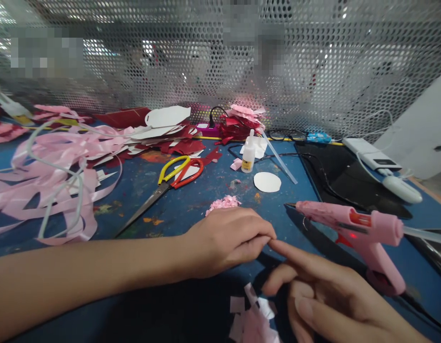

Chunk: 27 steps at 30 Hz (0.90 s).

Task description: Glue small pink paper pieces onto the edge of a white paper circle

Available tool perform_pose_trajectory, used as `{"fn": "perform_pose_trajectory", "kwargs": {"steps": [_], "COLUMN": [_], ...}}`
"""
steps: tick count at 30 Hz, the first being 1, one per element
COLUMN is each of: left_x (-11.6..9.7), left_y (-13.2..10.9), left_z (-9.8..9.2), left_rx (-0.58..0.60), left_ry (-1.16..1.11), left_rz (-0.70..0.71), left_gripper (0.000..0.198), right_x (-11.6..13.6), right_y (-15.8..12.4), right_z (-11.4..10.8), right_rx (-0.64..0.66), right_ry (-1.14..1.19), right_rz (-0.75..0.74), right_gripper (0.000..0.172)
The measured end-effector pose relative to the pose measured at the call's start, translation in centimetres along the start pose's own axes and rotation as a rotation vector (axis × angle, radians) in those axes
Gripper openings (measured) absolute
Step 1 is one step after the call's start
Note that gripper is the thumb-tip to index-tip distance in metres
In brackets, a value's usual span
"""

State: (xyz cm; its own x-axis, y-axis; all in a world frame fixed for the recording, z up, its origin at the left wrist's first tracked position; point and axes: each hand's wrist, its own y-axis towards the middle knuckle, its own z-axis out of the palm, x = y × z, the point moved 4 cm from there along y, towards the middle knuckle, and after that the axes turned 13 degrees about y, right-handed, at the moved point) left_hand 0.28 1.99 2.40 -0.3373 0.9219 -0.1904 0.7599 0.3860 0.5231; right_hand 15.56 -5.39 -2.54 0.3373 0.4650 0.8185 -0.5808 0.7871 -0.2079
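Note:
My left hand (227,240) lies low over the blue table (191,200), its fingers curled together, with a small pink paper flower (223,203) showing just behind it. What the fingers hold, if anything, is hidden. My right hand (323,293) is at the lower right, index finger stretched out to touch the left fingertips, the other fingers bent. Pale pink paper scraps (254,317) lie under the two hands. A pink hot glue gun (359,233) rests just right of the hands, nozzle pointing left.
Scissors (166,183) with yellow and red handles lie left of centre. A small glue bottle (248,153), a white paper disc (267,182) and a clear glue stick (279,159) sit behind. Pink ribbon (52,181) piles at the left, red paper cuttings (184,140) at the back, a perforated metal screen (313,71) beyond.

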Motion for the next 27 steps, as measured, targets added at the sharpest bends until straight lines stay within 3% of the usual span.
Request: {"fn": "perform_pose_trajectory", "kwargs": {"steps": [6, 13, 19, 27], "left_x": [-0.1, 0.0, -0.2, 0.3], "left_y": [-0.1, 0.1, 0.2, -0.2], "left_z": [-0.1, 0.0, 0.1, 1.2], "left_rx": [0.04, 0.049, 0.069, 0.163], "left_ry": [-0.115, -0.27, -0.391, -0.693], "left_rz": [-0.033, -0.221, -0.356, -0.615], "left_gripper": [0.013, 0.012, 0.011, 0.012], "right_x": [0.3, 0.5, 0.5, 0.6], "right_y": [-0.1, -0.1, 0.0, -0.4], "right_z": [0.2, 0.3, 0.7, 0.7], "right_rx": [-0.092, -0.064, -0.132, -0.216], "right_ry": [-0.045, -0.057, -0.147, -0.363], "right_rz": [0.014, -0.008, -0.029, -0.019], "right_gripper": [0.041, 0.045, 0.039, 0.047]}}
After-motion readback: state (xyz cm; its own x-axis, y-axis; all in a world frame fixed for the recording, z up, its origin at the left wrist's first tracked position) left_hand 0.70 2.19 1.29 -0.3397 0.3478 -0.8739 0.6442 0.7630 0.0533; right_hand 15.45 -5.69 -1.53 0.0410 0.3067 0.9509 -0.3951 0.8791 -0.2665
